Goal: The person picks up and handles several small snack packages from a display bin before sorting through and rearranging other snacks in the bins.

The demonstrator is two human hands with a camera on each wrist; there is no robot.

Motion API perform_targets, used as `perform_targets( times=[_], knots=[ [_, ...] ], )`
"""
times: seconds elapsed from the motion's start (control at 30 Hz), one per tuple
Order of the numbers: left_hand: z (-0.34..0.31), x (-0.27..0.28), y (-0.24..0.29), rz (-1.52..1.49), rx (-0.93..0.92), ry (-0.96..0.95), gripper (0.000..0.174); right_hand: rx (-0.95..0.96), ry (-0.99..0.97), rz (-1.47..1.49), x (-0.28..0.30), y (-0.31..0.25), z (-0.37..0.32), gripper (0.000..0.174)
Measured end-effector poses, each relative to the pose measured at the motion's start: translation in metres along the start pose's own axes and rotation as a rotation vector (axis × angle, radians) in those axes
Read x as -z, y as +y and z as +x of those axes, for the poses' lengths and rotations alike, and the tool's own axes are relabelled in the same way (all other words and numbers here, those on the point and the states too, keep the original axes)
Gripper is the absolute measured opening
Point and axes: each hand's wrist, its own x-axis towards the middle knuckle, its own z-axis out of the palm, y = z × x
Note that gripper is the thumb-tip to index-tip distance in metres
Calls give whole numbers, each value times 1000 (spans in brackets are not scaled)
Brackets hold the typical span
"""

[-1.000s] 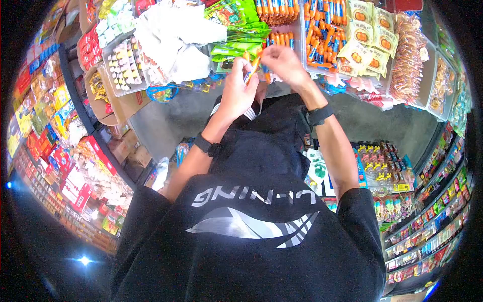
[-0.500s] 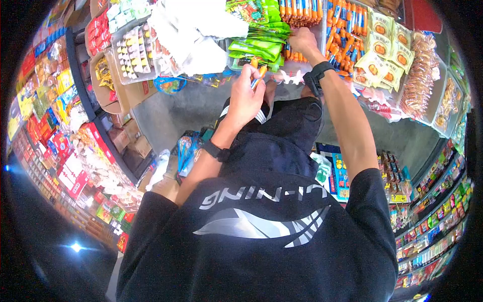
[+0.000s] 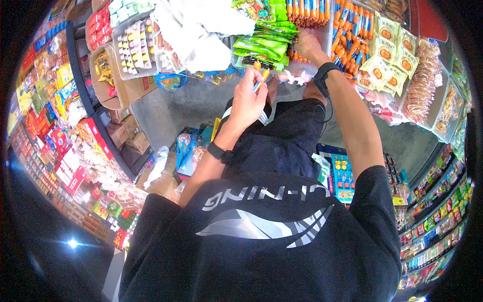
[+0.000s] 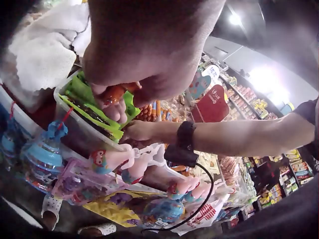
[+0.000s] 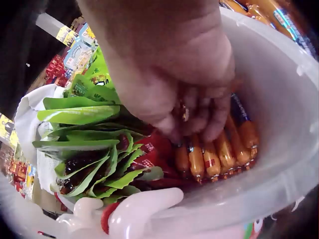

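Observation:
My left hand [image 3: 247, 103] holds orange-wrapped sausages [image 3: 263, 75] upright between thumb and fingers, in front of the green snack packets [image 3: 261, 48]. In the left wrist view one sausage [image 4: 119, 92] shows under that hand. My right hand [image 5: 179, 64] is down inside a clear plastic bin [image 5: 286, 94], its fingers bent over a row of sausages [image 5: 212, 159]. A small metal clip end [image 5: 185, 113] shows between its thumb and fingers, with the rest of that sausage mostly hidden by the hand. Green packets [image 5: 94, 144] stand close by its thumb.
Another bin of loose sausages [image 3: 347, 45] lies to the right, beside yellow-wrapped cakes [image 3: 385, 70]. A white cloth [image 3: 201, 45] covers goods at left. Pink-and-white toys [image 4: 137, 167] hang along the bins' front edge. Stocked shelves [image 3: 437, 221] stand at the right.
My right hand has left the left hand and moved right and down into the sausage bin. The left hand has lowered slightly, keeping its sausages. The view has shifted a little.

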Motion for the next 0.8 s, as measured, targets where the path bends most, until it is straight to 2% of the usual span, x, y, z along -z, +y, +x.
perform_targets(
  times=[0.07,0.17,0.3,0.37,0.4,0.47,0.6,0.67,0.8],
  knots=[
    [-3,-1,-1,2,-17,8,21,18,-163,-157,-3,8,7,48],
    [-5,-2,-2,-19,41,-32,20,-7,-150,-154,2,1,1,42],
    [-6,-4,-1,-25,67,-55,19,26,-209,-199,2,4,-1,44],
    [-5,-6,0,-28,68,-54,19,240,174,-347,-5,7,-4,52],
    [-5,-7,1,-42,75,-58,19,242,176,-347,-4,6,-4,52],
    [-7,-6,2,-54,83,-64,19,206,77,-394,-6,5,-11,62],
    [-5,-7,-1,-17,21,-63,19,199,22,-475,-8,7,-17,61],
    [-5,-5,-1,-10,15,-59,19,200,6,-543,-11,7,-16,68],
    [-5,-3,4,-42,88,-102,22,199,-51,-598,-5,4,-16,71]
  ],
)
